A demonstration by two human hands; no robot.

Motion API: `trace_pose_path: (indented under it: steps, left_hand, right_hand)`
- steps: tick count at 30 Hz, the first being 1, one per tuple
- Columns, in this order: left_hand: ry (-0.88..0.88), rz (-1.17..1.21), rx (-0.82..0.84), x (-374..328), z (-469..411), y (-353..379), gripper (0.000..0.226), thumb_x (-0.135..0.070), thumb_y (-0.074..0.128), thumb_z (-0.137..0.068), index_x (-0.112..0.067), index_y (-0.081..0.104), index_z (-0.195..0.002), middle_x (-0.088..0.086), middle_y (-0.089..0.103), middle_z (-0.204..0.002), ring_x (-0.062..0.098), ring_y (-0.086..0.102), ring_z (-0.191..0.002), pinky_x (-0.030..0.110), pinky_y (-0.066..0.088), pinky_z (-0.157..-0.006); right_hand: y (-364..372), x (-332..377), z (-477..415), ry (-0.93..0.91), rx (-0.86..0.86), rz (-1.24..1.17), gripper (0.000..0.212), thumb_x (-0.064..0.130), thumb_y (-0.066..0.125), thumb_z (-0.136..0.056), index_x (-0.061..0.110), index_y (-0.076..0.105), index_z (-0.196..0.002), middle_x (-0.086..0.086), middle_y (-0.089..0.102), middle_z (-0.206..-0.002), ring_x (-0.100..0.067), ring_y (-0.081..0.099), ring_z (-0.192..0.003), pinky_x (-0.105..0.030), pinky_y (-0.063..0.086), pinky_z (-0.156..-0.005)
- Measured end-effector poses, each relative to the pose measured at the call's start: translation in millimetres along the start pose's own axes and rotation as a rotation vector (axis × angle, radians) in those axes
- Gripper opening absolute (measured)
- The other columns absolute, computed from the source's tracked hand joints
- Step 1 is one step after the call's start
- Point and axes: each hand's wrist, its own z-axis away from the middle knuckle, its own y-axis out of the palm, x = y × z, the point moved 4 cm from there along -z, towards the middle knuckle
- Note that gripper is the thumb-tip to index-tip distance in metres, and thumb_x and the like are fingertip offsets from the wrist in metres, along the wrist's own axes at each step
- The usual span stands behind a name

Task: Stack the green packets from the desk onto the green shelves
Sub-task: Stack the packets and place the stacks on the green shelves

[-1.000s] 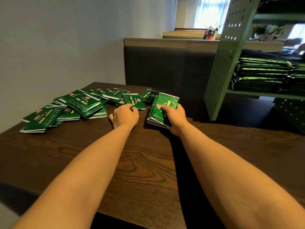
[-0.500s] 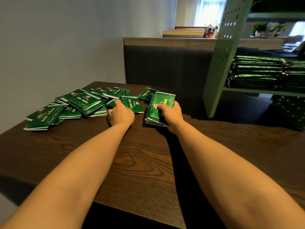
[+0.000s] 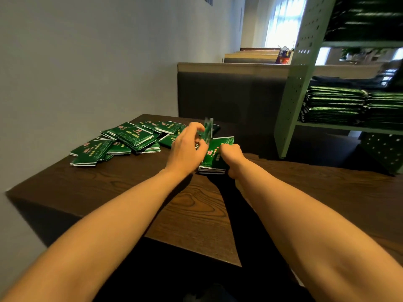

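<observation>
**Packet Handling at the Desk**

The person's left hand point(image 3: 187, 147) pinches a single green foil packet point(image 3: 207, 130) between thumb and fingers. The packet is held on edge and is motion-blurred. The right hand point(image 3: 232, 156) is curled around a small stack of green foil packets point(image 3: 214, 156) resting on the dark wood-grain desk point(image 3: 109, 192). The top packet carries red and pale print, too small to read.

A loose pile of green foil packets point(image 3: 130, 138) lies left of the hands, near the grey wall point(image 3: 87, 62). Pale green perforated metal shelving point(image 3: 292, 94) stands right of the desk and holds shelved green packet stacks point(image 3: 335, 105). A dark upholstered seat back point(image 3: 218, 92) stands behind the desk.
</observation>
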Motion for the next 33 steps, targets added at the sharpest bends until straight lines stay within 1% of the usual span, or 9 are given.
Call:
trace_pose_path:
  steps: [2,5,7,12,14,19,23,28,33]
  left_hand:
    - [0.116,-0.041,0.082,-11,10,5,0.023,-0.01,0.062,-0.088,-0.014,0.055,-0.109,-0.006,0.052,-0.092,0.014,0.053,-0.078,0.035,0.048,-0.069]
    - [0.211,-0.082,0.182,-16,24,15,0.021,-0.018,0.066,-0.086,-0.017,0.053,-0.102,-0.005,0.054,-0.093,0.017,0.056,-0.081,0.042,0.052,-0.071]
    - [0.242,-0.094,0.219,-16,30,20,0.019,-0.022,0.069,-0.086,-0.017,0.054,-0.097,-0.004,0.054,-0.092,0.018,0.056,-0.08,0.042,0.051,-0.07]
    - [0.293,-0.054,0.17,-15,34,15,0.016,-0.02,0.064,-0.078,-0.016,0.052,-0.089,-0.004,0.051,-0.086,0.016,0.048,-0.078,0.033,0.044,-0.067]
    - [0.228,-0.034,0.1,-8,31,11,0.019,-0.018,0.058,-0.076,-0.013,0.053,-0.093,-0.004,0.049,-0.088,0.016,0.045,-0.082,0.031,0.041,-0.069]
    - [-0.205,-0.174,0.118,46,18,17,0.035,-0.022,0.059,-0.087,-0.018,0.053,-0.121,0.0,0.055,-0.115,0.022,0.051,-0.109,0.041,0.045,-0.09]
    - [-0.52,-0.345,0.277,81,5,27,0.065,-0.041,0.055,-0.093,-0.025,0.029,-0.15,0.01,0.04,-0.145,0.032,0.038,-0.133,0.048,0.033,-0.106]
    - [-0.657,-0.547,0.442,105,5,42,0.073,-0.066,0.035,-0.094,-0.041,0.006,-0.156,0.023,0.025,-0.156,0.04,0.021,-0.144,0.053,0.017,-0.112]
    - [-0.656,-0.472,0.375,108,3,42,0.048,-0.062,0.039,-0.095,-0.039,0.049,-0.137,0.012,0.037,-0.153,0.038,0.016,-0.148,0.054,0.012,-0.115]
  right_hand:
    - [5,4,14,0.069,0.11,-0.163,0.032,0.024,0.042,-0.105,0.007,0.066,-0.118,-0.018,0.069,-0.1,-0.032,0.069,-0.087,-0.041,0.058,-0.074]
    - [6,3,23,0.144,0.283,-0.374,0.073,0.065,0.024,-0.106,0.011,0.073,-0.104,-0.017,0.073,-0.094,-0.032,0.067,-0.092,-0.041,0.053,-0.074]
    - [4,-1,23,0.16,0.294,-0.394,0.075,0.07,0.027,-0.103,0.011,0.073,-0.1,-0.013,0.075,-0.088,-0.028,0.068,-0.09,-0.04,0.054,-0.075]
    - [6,-1,17,0.095,0.21,-0.223,0.015,0.016,0.054,-0.103,0.006,0.065,-0.106,-0.013,0.067,-0.084,-0.026,0.067,-0.078,-0.037,0.054,-0.064]
    - [6,-1,13,0.078,0.161,-0.206,0.016,0.008,0.056,-0.1,0.003,0.064,-0.112,-0.015,0.069,-0.088,-0.028,0.068,-0.079,-0.039,0.054,-0.064]
    - [7,-3,-9,-0.066,0.063,-0.11,0.016,0.006,0.055,-0.1,0.018,0.061,-0.092,-0.009,0.071,-0.095,-0.025,0.071,-0.082,-0.041,0.059,-0.078]
    - [2,-7,-17,-0.137,0.073,-0.104,0.012,0.006,0.057,-0.101,0.017,0.063,-0.102,-0.009,0.073,-0.102,-0.021,0.072,-0.083,-0.036,0.059,-0.072]
    - [-3,-8,-17,-0.145,0.139,-0.15,0.018,0.004,0.055,-0.102,0.019,0.06,-0.095,-0.007,0.071,-0.096,-0.025,0.072,-0.087,-0.049,0.059,-0.092]
    - [-3,-9,-18,-0.149,0.137,-0.155,0.014,0.006,0.056,-0.1,0.018,0.062,-0.095,-0.01,0.073,-0.101,-0.032,0.073,-0.101,-0.052,0.057,-0.099]
